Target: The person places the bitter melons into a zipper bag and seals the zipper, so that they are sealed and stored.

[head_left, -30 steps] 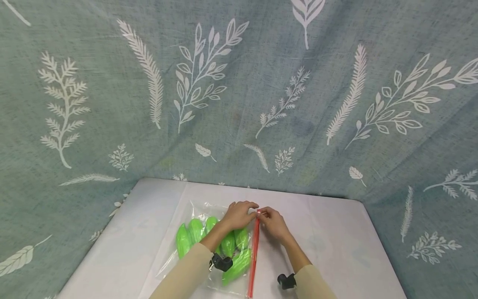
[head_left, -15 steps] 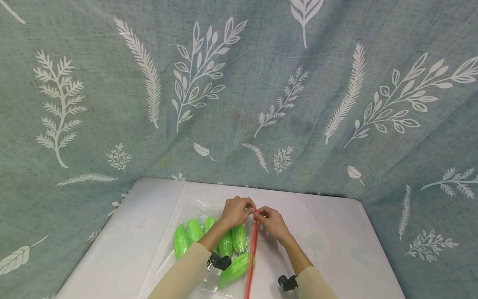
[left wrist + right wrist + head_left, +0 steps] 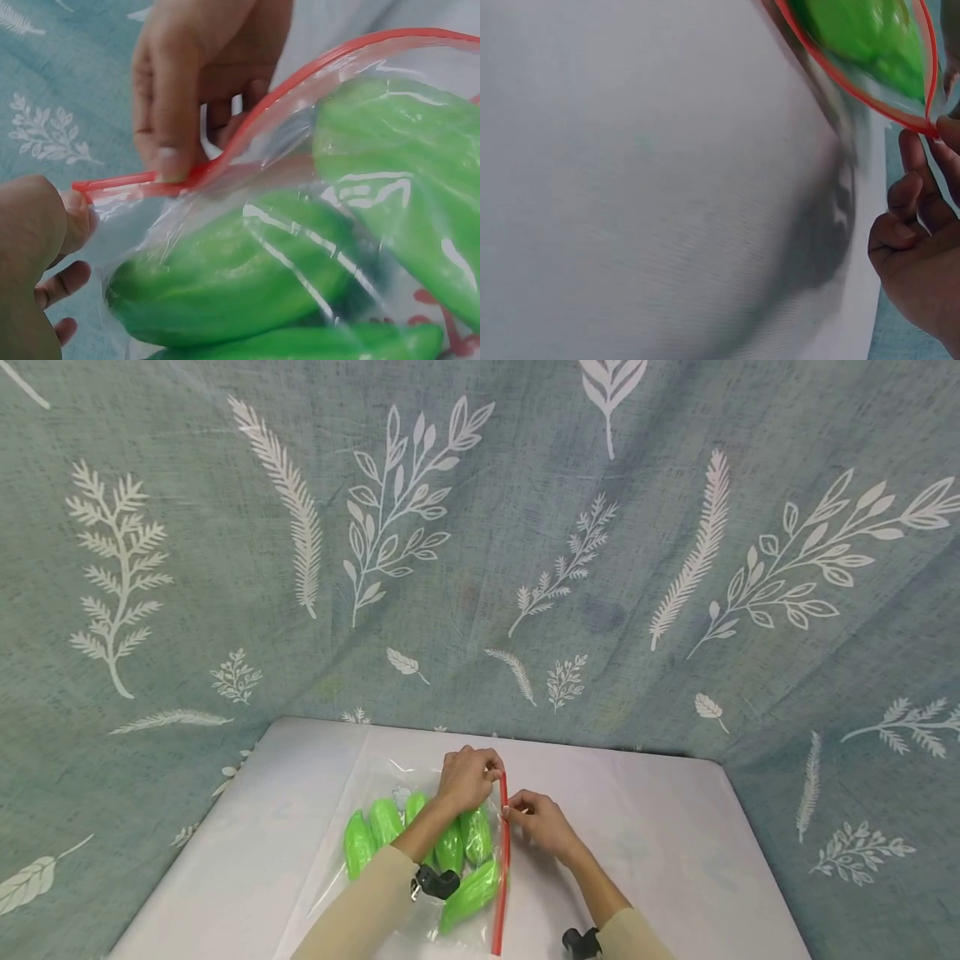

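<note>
A clear zip bag (image 3: 384,772) with a red zip strip (image 3: 502,868) lies flat, its mouth facing right. Inside are several green cucumber-like vegetables (image 3: 468,897). At the far corner my left hand (image 3: 467,778) pinches the strip's end between thumb and finger, its other fingers loosely bent in the left wrist view. My right hand (image 3: 545,823) pinches the strip a little nearer, thumb against fingertips. In the right wrist view, the two red edges (image 3: 855,86) meet at my right fingers (image 3: 911,150) and stand apart beyond them.
The bag rests on a table with a white cover (image 3: 652,860). Behind and beside it hangs a grey-green cloth (image 3: 480,568) with white leaf prints. A small black wrist camera (image 3: 435,881) sits over the bag on the left forearm.
Both hands were together at the strip's far corner. My right hand has slid along the strip towards me; my left hand has shifted slightly left and away, holding the end.
</note>
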Demonstrator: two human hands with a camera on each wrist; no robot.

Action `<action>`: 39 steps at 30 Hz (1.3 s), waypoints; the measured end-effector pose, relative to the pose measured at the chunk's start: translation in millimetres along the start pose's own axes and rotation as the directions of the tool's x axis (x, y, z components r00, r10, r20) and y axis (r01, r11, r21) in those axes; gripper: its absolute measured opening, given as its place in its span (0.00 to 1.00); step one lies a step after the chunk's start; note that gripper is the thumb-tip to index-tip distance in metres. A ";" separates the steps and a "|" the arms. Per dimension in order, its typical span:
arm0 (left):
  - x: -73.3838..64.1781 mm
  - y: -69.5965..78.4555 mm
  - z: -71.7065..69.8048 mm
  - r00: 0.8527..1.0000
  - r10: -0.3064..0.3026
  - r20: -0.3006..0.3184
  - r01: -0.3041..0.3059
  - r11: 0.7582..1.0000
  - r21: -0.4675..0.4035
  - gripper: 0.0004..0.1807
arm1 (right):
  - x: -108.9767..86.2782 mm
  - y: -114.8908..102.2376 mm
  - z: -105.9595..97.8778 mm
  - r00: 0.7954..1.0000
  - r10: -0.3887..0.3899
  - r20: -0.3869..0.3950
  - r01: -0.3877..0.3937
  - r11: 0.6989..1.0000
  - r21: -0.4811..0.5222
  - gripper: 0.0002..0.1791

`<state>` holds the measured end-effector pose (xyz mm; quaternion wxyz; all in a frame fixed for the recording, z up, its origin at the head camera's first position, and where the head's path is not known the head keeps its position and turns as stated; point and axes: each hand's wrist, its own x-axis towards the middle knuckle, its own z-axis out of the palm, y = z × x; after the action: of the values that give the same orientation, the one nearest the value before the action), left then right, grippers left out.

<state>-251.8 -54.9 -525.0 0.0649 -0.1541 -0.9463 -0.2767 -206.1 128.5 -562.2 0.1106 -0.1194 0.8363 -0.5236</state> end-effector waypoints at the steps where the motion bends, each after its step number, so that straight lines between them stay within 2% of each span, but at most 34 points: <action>1: 0.5 -1.0 -1.8 1.000 -0.003 -0.001 0.003 1.000 -0.004 0.03 | -2.2 0.2 1.1 1.000 -0.001 0.013 0.001 1.000 0.000 0.10; 8: 3.3 -7.2 -12.7 0.999 -0.021 -0.044 0.020 0.999 -0.031 0.03 | -14.7 5.6 8.9 0.997 -0.017 0.074 0.019 0.999 -0.032 0.09; 18: 4.2 -10.1 -20.7 0.995 -0.027 -0.091 0.022 0.998 -0.054 0.04 | -34.2 9.2 14.9 0.986 0.017 0.166 -0.011 0.999 -0.038 0.08; 26: 7.6 -5.1 -23.8 0.995 -0.017 -0.101 0.009 0.997 -0.081 0.04 | -47.3 8.8 13.3 0.964 0.015 0.265 -0.007 1.000 -0.031 0.09; 33: 10.7 -5.8 -30.8 0.989 -0.036 -0.145 0.023 0.995 -0.094 0.04 | -61.2 8.7 14.6 0.940 -0.039 0.340 0.087 0.988 -0.128 0.08; 39: 13.1 -10.6 -40.9 0.987 -0.073 -0.142 0.052 0.988 -0.147 0.04 | -73.7 7.1 14.3 0.931 -0.002 0.366 0.070 0.983 -0.172 0.07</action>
<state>-266.1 -82.3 -493.3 0.1144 -0.1078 -0.9211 -0.3561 -132.5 142.6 -570.4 0.2426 -0.2394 0.8432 -0.4157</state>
